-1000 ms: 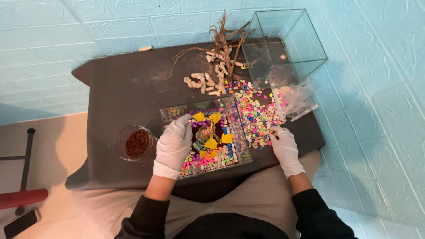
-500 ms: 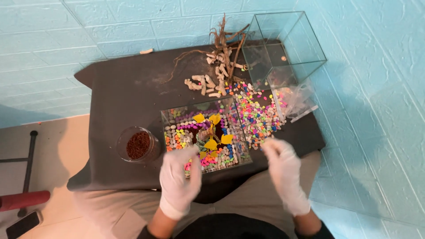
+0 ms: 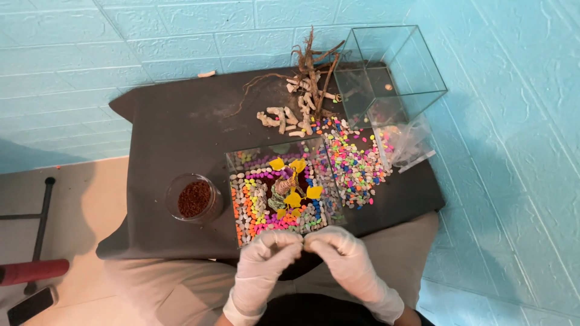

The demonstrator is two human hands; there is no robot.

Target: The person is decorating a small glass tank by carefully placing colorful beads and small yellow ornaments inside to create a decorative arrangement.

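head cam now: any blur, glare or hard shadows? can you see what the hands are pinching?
Head view: table sharp, light even; soft shadows on the blue wall, no hard ones. Faint reflections on the empty glass box, no blown glare. Straight wall lines bow slightly, hinting at wide-angle distortion. Gloved left hand and right hand meet fingertip to fingertip just below the glass tank of coloured pebbles; anything pinched is too small to tell.

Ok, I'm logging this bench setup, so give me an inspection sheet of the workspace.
Surface: dark cloth over the table.
Job's things: small glass tank with rows of coloured pebbles and a yellow-leaved plant.
Clutter: loose coloured pebbles, pale coral pieces, driftwood, empty glass tank, clear bag, jar of brown granules.
Hands: left hand and right hand gloved, fingertips together below the tank.
Cables: nothing seen.
Surroundings: turquoise brick wall, phone on floor.
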